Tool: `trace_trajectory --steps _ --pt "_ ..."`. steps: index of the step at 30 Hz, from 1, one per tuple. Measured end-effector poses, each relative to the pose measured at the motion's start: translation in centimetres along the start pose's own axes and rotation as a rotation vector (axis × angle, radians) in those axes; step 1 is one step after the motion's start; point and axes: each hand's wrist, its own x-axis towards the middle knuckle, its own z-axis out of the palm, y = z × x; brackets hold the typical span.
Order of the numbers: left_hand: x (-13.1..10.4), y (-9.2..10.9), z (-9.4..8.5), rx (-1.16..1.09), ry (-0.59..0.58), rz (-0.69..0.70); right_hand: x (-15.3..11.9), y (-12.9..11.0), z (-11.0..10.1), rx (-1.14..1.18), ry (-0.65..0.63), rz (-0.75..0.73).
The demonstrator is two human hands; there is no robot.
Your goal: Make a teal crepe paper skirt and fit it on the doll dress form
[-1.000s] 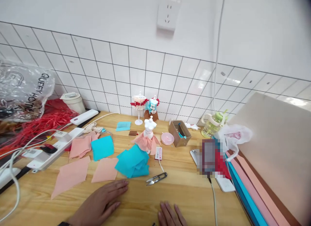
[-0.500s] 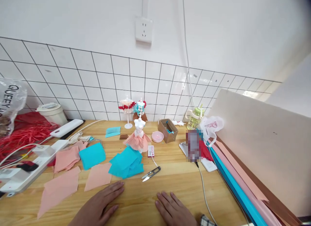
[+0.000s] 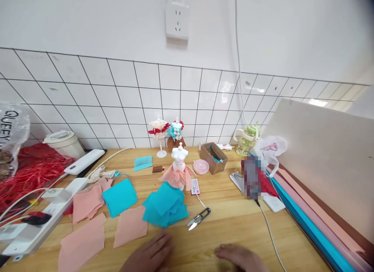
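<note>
My left hand (image 3: 152, 251) rests low over the wooden table, a little blurred, fingers stretched out and holding nothing. To its right my right hand (image 3: 240, 258) is turned partly on its side, also holding nothing, its fingers extended. Nearest to both hands lie thread snips (image 3: 199, 218), blades towards my left hand. Beyond my left hand is a loose pile of turquoise crepe paper pieces (image 3: 165, 205), with a peach paper piece (image 3: 131, 226) beside it. Behind the pile stands a small white dress form (image 3: 179, 156) wearing a peach paper skirt (image 3: 177, 177).
Two decorated dress forms (image 3: 176, 132) stand by the tiled wall. A pink bowl (image 3: 201, 166) and cardboard box (image 3: 215, 161) sit near a green bottle (image 3: 247, 141). At left is a power strip (image 3: 52, 209); at right, a cable (image 3: 271, 235) and long paper rolls (image 3: 317, 221).
The view has shifted, so the table things appear further right and slightly lower. My right hand has tipped from lying flat onto its side, and my left hand's fingers have drawn closer together.
</note>
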Motion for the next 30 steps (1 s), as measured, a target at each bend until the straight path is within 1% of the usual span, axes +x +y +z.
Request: trace_trajectory --steps 1,2,3,4,6,8,9,10,12,13,14,16,19,22,24,27,29,30 --pt "1.1 0.2 -0.5 -0.021 -0.068 0.044 0.8 -0.9 -1.1 0.049 -0.036 0.146" --pt "2.3 0.3 -1.0 -0.038 -0.113 0.075 1.9 -1.7 -2.0 0.063 -0.059 0.228" --pt "3.6 0.4 -1.2 -0.054 -0.130 0.074 3.2 -2.4 -2.6 0.028 -0.022 0.272" --pt "4.8 0.3 -1.2 -0.069 -0.152 0.055 4.7 -3.0 -2.8 -0.017 0.033 0.258" --pt "6.8 -0.1 -0.6 -0.098 -0.158 0.039 7.7 -3.5 -2.0 -0.095 0.100 0.141" --pt "7.9 -0.8 0.6 -0.140 -0.145 -0.001 9.8 -3.2 0.2 -0.166 0.174 -0.018" --pt "8.0 -1.3 1.4 -0.154 -0.138 -0.014 10.5 -3.0 1.6 -0.188 0.231 -0.066" --pt "7.8 -1.8 2.1 -0.164 -0.141 -0.020 10.8 -2.7 2.9 -0.201 0.290 -0.062" --pt "6.8 -2.7 3.2 -0.191 -0.145 -0.043 10.9 -2.4 5.0 -0.199 0.421 -0.003" --pt "6.2 -3.1 3.6 -0.200 -0.147 -0.047 10.8 -2.3 5.6 -0.194 0.463 0.016" --pt "5.7 -3.4 3.9 -0.198 -0.122 -0.070 10.6 -2.4 5.9 -0.177 0.487 0.030" --pt "4.7 -4.0 4.1 -0.187 -0.084 -0.107 10.3 -2.7 5.8 -0.123 0.482 0.021" --pt "3.9 -4.6 3.9 -0.159 -0.056 -0.133 9.9 -3.3 4.9 -0.053 0.457 -0.009" --pt "3.1 -5.3 3.7 -0.105 -0.005 -0.190 8.9 -3.1 4.4 -0.079 0.423 -0.002" --pt "2.4 -5.8 3.6 -0.061 0.062 -0.226 7.9 -2.3 4.3 -0.133 0.421 0.089" --pt "1.7 -5.8 3.1 -0.041 0.170 -0.284 6.5 -0.3 4.2 -0.254 0.476 0.314" --pt "1.6 -5.3 2.4 -0.111 0.231 -0.321 6.0 0.8 4.0 -0.315 0.539 0.412" --pt "1.7 -4.9 1.9 -0.185 0.259 -0.339 5.9 1.2 4.0 -0.330 0.580 0.429"
